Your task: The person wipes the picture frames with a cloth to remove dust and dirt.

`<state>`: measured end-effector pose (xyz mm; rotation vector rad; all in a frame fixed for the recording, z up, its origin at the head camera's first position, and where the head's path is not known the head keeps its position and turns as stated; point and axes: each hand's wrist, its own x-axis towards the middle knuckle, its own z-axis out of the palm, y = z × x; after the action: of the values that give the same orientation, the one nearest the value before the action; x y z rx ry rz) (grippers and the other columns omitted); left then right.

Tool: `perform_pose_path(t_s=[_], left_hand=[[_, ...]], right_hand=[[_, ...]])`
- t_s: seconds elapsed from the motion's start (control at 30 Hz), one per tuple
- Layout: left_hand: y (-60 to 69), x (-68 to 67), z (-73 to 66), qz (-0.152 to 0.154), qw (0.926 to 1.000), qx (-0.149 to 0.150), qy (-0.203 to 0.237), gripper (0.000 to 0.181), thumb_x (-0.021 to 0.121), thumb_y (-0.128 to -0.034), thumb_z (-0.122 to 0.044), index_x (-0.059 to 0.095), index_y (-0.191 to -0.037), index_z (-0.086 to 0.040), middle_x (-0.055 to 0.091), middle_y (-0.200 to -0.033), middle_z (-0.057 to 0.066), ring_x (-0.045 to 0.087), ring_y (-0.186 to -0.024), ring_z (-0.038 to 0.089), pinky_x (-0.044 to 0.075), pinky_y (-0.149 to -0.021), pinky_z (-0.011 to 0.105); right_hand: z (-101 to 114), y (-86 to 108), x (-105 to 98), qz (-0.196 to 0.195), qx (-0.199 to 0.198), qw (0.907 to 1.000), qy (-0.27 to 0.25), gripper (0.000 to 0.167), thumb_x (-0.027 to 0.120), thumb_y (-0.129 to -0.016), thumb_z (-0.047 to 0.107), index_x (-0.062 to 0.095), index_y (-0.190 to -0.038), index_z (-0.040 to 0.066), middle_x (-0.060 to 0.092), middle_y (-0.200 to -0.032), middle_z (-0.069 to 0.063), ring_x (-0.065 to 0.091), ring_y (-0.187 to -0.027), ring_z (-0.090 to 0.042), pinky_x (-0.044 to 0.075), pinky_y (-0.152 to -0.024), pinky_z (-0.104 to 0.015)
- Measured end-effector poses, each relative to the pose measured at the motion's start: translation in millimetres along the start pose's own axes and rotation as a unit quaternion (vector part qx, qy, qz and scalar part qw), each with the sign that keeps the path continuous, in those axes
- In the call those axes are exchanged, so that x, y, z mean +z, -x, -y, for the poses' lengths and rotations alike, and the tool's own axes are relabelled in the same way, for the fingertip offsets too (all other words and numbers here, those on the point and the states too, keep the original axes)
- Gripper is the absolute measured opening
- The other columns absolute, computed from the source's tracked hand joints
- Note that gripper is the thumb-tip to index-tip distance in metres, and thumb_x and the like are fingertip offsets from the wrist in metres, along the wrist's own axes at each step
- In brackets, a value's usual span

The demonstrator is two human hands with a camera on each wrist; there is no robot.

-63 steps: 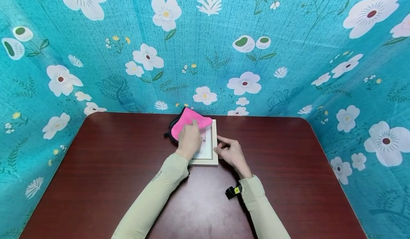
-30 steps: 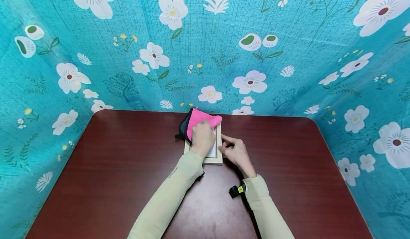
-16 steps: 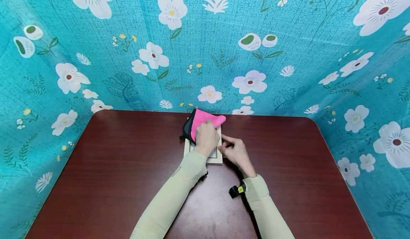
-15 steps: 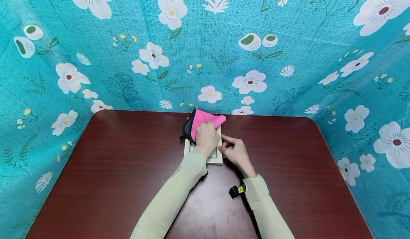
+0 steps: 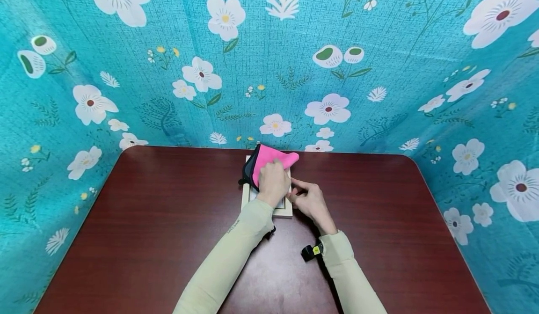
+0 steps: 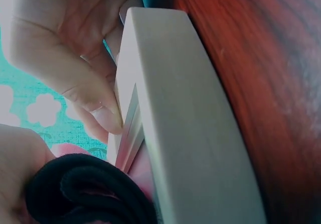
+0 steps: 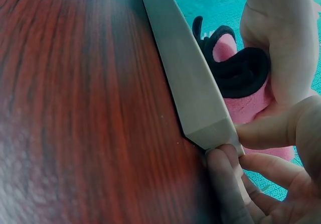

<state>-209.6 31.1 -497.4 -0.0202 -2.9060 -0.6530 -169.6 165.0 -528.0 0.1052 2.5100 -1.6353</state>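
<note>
A cream picture frame [image 5: 246, 200] lies flat near the back edge of the table. Bunched in my left hand [image 5: 273, 181], a pink cloth with a black border [image 5: 269, 154] is pressed against the frame's face and covers most of the picture. In the left wrist view, the cloth's black edge [image 6: 85, 184] folds over beside the frame's side wall [image 6: 185, 113]. My right hand [image 5: 309, 200] pinches the frame's right edge between thumb and fingers. The right wrist view has those fingers [image 7: 225, 179] at the frame's corner.
The dark red-brown wooden table [image 5: 168, 239] spreads around the frame. Behind it and at both sides hangs a turquoise floral curtain [image 5: 252, 61]. A black wrist strap with a yellow tag [image 5: 311, 251] sits at the right wrist.
My left hand has slid the cloth to the right across the frame, only slightly in the last half second. My right hand keeps its hold on the edge.
</note>
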Motion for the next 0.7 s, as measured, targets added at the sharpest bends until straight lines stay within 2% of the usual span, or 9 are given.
perform_pose_path(t_s=[0.2,0.3,0.4,0.53,0.57,0.63,0.7], left_hand=[[-0.9,1.9,1.5,0.005,0.9992,0.012,0.038,0.011,0.067,-0.0961,-0.011,0.063,-0.089,-0.003,0.073,-0.079,0.019,0.076,-0.076,0.04,0.062,-0.065,0.047],[-1.5,0.1,4.9,0.025,0.9968,0.012,0.075,0.01,0.066,-0.0965,-0.01,0.062,-0.089,-0.004,0.072,-0.078,0.017,0.075,-0.077,0.04,0.06,-0.064,0.048],[-3.1,1.4,14.8,0.049,0.9909,0.013,0.124,0.008,0.063,-0.0985,-0.011,0.063,-0.093,-0.005,0.069,-0.078,0.014,0.072,-0.074,0.032,0.056,-0.06,0.043],[-1.3,-9.7,24.9,0.081,0.9785,-0.002,0.19,0.015,0.059,-0.1032,-0.015,0.068,-0.11,-0.005,0.071,-0.085,0.011,0.065,-0.069,0.022,0.053,-0.062,0.038],[-0.4,-13.1,27.2,0.08,0.9762,-0.005,0.202,0.019,0.059,-0.1045,-0.016,0.069,-0.115,-0.005,0.071,-0.088,0.011,0.064,-0.07,0.02,0.053,-0.063,0.037],[3.4,-28.3,28.8,0.084,0.9682,-0.021,0.235,0.025,0.059,-0.106,-0.016,0.069,-0.125,-0.004,0.072,-0.092,0.011,0.064,-0.07,0.019,0.054,-0.064,0.035],[5.9,-37.4,34.4,0.063,0.9636,-0.024,0.258,0.028,0.059,-0.1062,-0.016,0.067,-0.129,-0.003,0.071,-0.093,0.013,0.062,-0.072,0.019,0.051,-0.065,0.033]], right_hand=[[-2,-1.5,-4,-0.006,0.003,1.0,0.001,0.051,0.078,-0.087,0.006,0.073,-0.138,0.009,0.066,-0.076,0.002,0.062,-0.054,-0.005,0.048,-0.054,-0.021],[-3,-1.4,-4,-0.006,0.008,1.0,-0.001,0.053,0.077,-0.086,0.004,0.072,-0.139,0.008,0.067,-0.079,0.001,0.062,-0.055,-0.005,0.051,-0.055,-0.021],[-4,-1.1,-4,-0.006,0.015,0.9998,-0.007,0.054,0.076,-0.086,0.002,0.072,-0.139,0.008,0.067,-0.081,0.0,0.062,-0.057,-0.006,0.054,-0.055,-0.023],[-4,-1.4,-2,-0.005,0.024,0.9996,-0.016,0.054,0.076,-0.086,0.002,0.072,-0.139,0.01,0.066,-0.083,-0.001,0.062,-0.058,-0.007,0.056,-0.057,-0.025],[-4,-1.5,-1,-0.003,0.025,0.9995,-0.017,0.054,0.076,-0.087,0.002,0.072,-0.14,0.011,0.066,-0.083,-0.002,0.062,-0.058,-0.007,0.057,-0.057,-0.025],[-3,-1.8,0,-0.001,0.024,0.9995,-0.02,0.054,0.077,-0.087,0.002,0.072,-0.14,0.011,0.066,-0.083,-0.003,0.062,-0.059,-0.007,0.058,-0.058,-0.026],[-3,-2.1,1,0.002,0.024,0.9994,-0.024,0.054,0.077,-0.088,0.002,0.071,-0.141,0.01,0.067,-0.083,-0.003,0.062,-0.059,-0.007,0.059,-0.059,-0.026]])
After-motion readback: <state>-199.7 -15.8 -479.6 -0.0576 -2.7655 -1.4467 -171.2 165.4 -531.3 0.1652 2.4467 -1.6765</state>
